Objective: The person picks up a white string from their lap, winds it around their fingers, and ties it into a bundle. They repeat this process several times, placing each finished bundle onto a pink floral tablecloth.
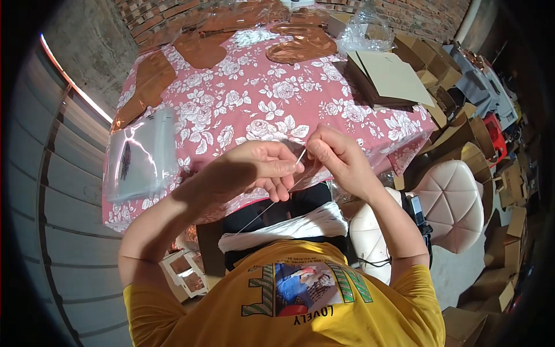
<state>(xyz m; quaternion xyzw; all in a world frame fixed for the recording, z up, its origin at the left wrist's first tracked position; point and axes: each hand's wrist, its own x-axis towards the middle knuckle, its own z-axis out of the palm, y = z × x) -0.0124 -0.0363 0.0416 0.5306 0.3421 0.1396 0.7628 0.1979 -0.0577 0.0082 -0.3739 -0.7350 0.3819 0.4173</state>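
Observation:
A thin white string (260, 216) runs up from a white bundle of strings (289, 228) lying across my lap. My left hand (263, 168) pinches the string between thumb and forefinger, its other fingers loosely curled. Close beside it, my right hand (338, 156) is closed on the upper end of the same string, with a short taut stretch between the two hands. Both hands are raised over the near edge of the table. What lies inside the right fist is hidden.
A pink flowered cloth covers the table (231, 110). On it are clear plastic bags (141, 153), copper-coloured foil pieces (199, 49), a white string pile (254, 36) and a stack of cardboard sheets (393, 78). A white padded chair (451, 205) and cardboard boxes (462, 136) stand at right.

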